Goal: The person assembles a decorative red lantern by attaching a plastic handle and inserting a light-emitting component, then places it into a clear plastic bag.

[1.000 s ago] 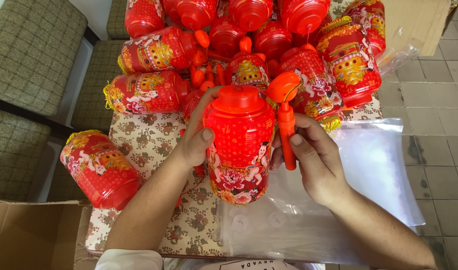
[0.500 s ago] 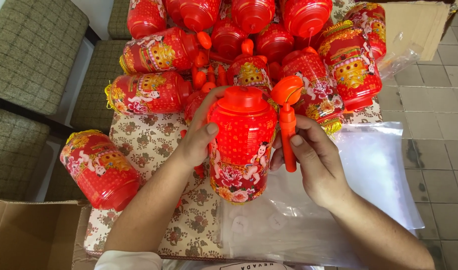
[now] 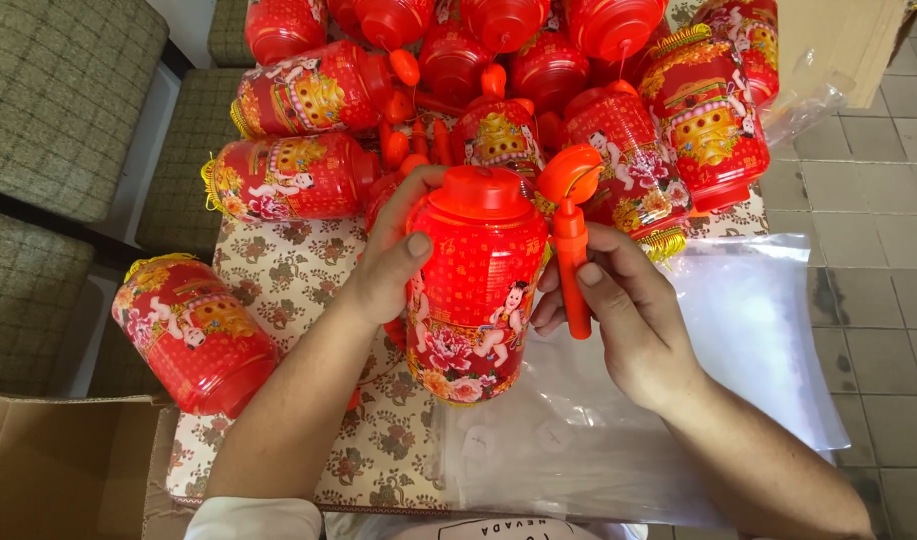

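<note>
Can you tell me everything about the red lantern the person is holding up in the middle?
The lantern is a barrel-shaped toy of shiny red plastic, with a plain red cap on top and pictures of a child and pink flowers near the bottom. It stands roughly upright above the flowered cloth. The left hand grips its side, the right hand touches the other side and also holds an orange stick handle beside it.

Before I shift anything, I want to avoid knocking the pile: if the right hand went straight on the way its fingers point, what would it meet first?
The right hand points up and left, already against the red lantern both hands hold. Past that, probably the piled lanterns, though depth is unclear.
</note>
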